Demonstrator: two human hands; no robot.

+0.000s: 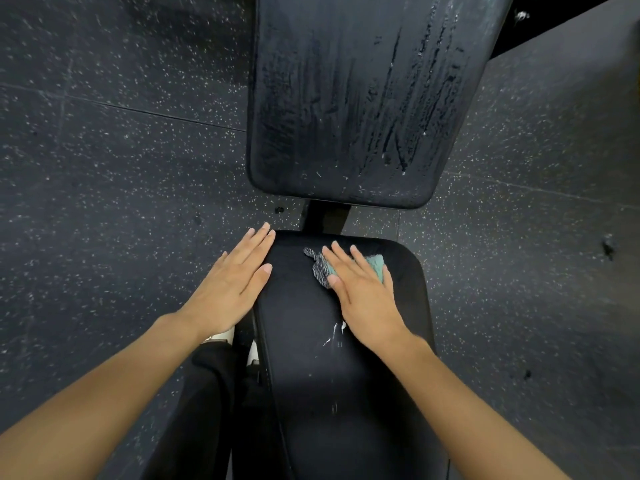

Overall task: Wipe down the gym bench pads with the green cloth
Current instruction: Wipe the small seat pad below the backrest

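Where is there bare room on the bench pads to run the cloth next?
The near pad has a bare strip between the left hand and right hand, plus the whole stretch below the wrists, bar white streaks. The far pad is wholly free, though streaked. Crowded: the near pad's top end, under both hands and the green cloth.

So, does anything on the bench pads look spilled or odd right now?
Yes. White splashes lie on the near pad beside the right hand, not yet wiped. The far pad shows wet streaks down its surface. No damage is visible.
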